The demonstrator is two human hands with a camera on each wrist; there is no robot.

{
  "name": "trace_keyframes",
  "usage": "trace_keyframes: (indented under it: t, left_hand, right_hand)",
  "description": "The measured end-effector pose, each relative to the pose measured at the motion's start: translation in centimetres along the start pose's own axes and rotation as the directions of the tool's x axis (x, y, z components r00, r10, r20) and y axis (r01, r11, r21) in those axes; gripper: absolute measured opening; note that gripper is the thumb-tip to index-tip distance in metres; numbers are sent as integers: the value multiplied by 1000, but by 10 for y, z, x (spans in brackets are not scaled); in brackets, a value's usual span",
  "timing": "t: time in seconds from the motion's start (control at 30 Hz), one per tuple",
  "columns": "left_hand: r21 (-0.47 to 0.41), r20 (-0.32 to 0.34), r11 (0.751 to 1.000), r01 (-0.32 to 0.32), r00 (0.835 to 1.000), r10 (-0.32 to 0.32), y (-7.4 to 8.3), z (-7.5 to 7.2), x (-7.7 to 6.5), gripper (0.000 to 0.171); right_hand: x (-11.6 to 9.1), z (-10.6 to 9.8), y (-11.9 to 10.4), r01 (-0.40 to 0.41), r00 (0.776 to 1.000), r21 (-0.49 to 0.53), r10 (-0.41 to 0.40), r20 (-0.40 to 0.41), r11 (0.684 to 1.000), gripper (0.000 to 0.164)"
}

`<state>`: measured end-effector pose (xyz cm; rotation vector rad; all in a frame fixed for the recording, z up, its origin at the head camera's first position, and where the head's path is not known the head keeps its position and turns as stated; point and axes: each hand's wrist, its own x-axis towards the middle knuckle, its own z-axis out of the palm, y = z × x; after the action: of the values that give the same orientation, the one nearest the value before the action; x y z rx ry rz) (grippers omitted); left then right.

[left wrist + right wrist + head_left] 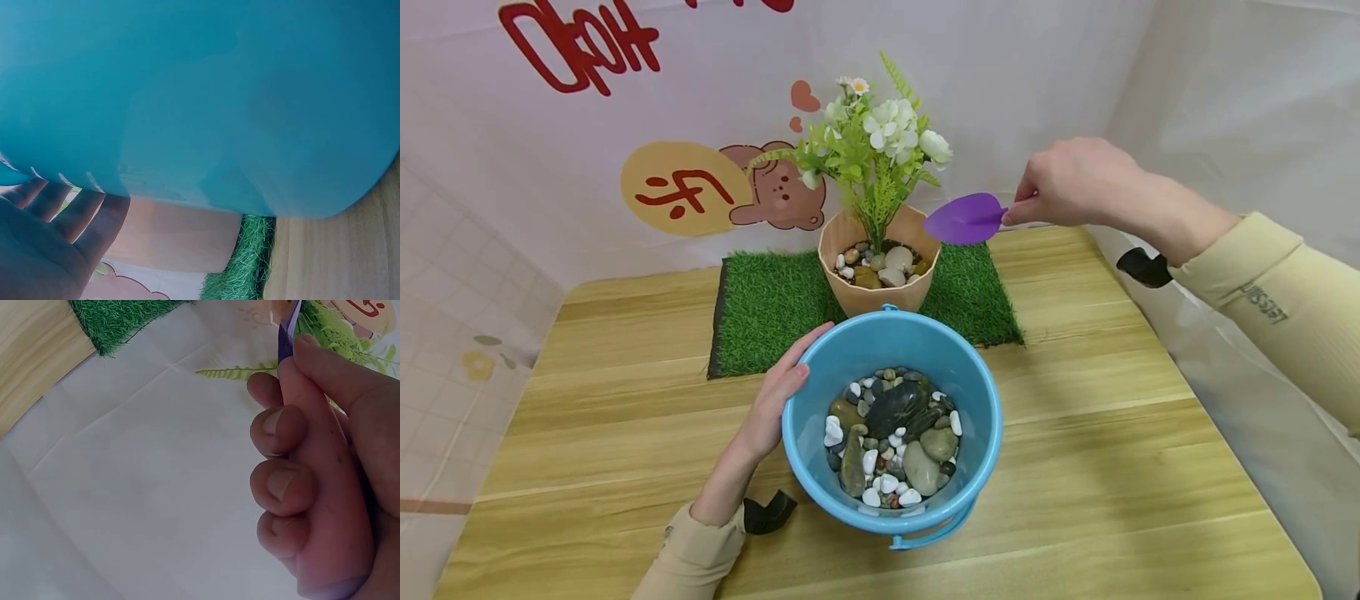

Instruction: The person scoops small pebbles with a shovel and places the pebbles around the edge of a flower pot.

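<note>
My right hand (1071, 183) grips a garden trowel (964, 220) with a purple blade, raised at the right edge of the flowerpot (859, 293). In the right wrist view its pink handle (325, 462) lies within my curled fingers. My left hand (771, 407) rests against the left side of a blue bucket (887, 337), its fingers extended along the outer wall in the left wrist view. Inside the bucket lie dark, grey and white stones (897, 433). The pot bears a plant with white flowers (891, 129), with pebbles (891, 275) over dark soil at its base.
Under the pot lies a green turf mat (767, 308) on the wooden table (1112, 433). The bucket's handle (936, 537) hangs at its near side. Behind stands a pale backdrop (1022, 75) with printed red lettering and a cartoon bear (782, 196).
</note>
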<state>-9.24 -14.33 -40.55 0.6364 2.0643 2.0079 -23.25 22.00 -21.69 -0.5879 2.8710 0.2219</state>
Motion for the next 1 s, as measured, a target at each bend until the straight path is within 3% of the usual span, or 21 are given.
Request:
trace_keyframes:
  t: [0.6,1.0]
  left_hand:
    - [25,-9,1000,-2,1000,2,-1,0,-1,50]
    - [20,-15,1000,2,1000,-2,0,1,0,50]
  right_hand:
    - [-18,24,-1,22,994,22,-20,-104,1000,35]
    - [-38,41,-5,-4,986,80,18,-167,997,34]
